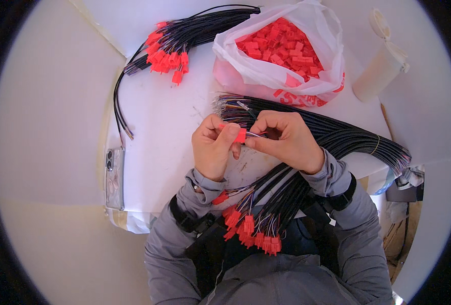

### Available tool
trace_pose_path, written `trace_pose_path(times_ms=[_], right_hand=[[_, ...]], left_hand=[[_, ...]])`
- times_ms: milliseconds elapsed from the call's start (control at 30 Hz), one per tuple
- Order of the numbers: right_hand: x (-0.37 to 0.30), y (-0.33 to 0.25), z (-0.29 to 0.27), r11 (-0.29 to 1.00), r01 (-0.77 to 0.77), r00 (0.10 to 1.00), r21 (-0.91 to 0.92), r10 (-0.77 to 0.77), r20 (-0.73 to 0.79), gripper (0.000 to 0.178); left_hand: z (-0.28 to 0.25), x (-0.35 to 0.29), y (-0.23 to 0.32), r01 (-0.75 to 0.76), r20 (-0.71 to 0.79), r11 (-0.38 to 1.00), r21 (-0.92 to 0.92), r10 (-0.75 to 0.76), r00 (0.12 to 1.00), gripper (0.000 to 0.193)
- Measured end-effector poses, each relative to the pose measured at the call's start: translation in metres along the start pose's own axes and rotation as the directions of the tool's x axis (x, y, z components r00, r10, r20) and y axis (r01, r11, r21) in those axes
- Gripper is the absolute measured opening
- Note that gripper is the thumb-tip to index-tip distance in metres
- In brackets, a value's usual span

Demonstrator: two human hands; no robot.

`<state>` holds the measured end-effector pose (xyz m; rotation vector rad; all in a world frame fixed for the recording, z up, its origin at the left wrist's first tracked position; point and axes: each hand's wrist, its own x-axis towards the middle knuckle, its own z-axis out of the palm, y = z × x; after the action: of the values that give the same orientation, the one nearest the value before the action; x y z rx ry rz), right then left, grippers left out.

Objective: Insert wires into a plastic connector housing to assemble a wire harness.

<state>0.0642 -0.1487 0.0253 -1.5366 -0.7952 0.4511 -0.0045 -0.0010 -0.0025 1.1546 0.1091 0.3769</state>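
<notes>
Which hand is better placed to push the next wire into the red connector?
Right, probably. The right hand pinches the thin wires at the red connector, with the loose black cable bundle right behind it. The left hand grips the connector, steadying it.

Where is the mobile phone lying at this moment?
In the head view, the phone lies at the table's left edge, left of the left hand.

Plastic, film and cloth on a matt tabletop

Red connector (pixel 240 135) is matt plastic; the bag (pixel 266 71) is thin glossy film (crinkled); cable bundle (pixel 337 134) has smooth black sheathing; grey sleeves (pixel 337 178) are cloth.
</notes>
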Motion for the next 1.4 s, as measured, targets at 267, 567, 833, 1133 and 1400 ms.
trace_pose_path(times_ms=[267, 567, 833, 1133, 1400], right_hand=[[-0.001, 0.004, -0.003, 1.000, -0.003, 1.000, 0.001, 0.003, -0.016, 0.010], [-0.002, 0.004, 0.002, 1.000, 0.019, 0.999, 0.000, -0.019, -0.041, 0.007], [-0.002, 0.005, 0.004, 1.000, 0.020, 0.998, -0.022, -0.021, -0.058, 0.007], [-0.002, 0.011, 0.006, 0.998, 0.054, 0.994, -0.026, -0.056, -0.097, 0.011], [-0.002, 0.002, 0.001, 0.989, 0.074, 0.990, -0.130, -0.088, -0.107, 0.012]], left_hand=[[0.001, 0.000, 0.000, -0.035, 0.012, 0.999, -0.027, 0.035, 0.999, 0.021], [0.002, -0.001, -0.001, -0.022, -0.009, 0.999, -0.031, 0.021, 1.000, 0.021], [0.003, -0.001, 0.000, 0.018, -0.032, 0.999, -0.037, -0.019, 0.999, 0.021], [0.004, -0.002, -0.002, 0.030, -0.038, 0.998, -0.058, -0.032, 0.999, 0.021], [0.003, -0.001, 0.000, -0.026, -0.023, 0.995, -0.096, 0.024, 0.999, 0.019]])
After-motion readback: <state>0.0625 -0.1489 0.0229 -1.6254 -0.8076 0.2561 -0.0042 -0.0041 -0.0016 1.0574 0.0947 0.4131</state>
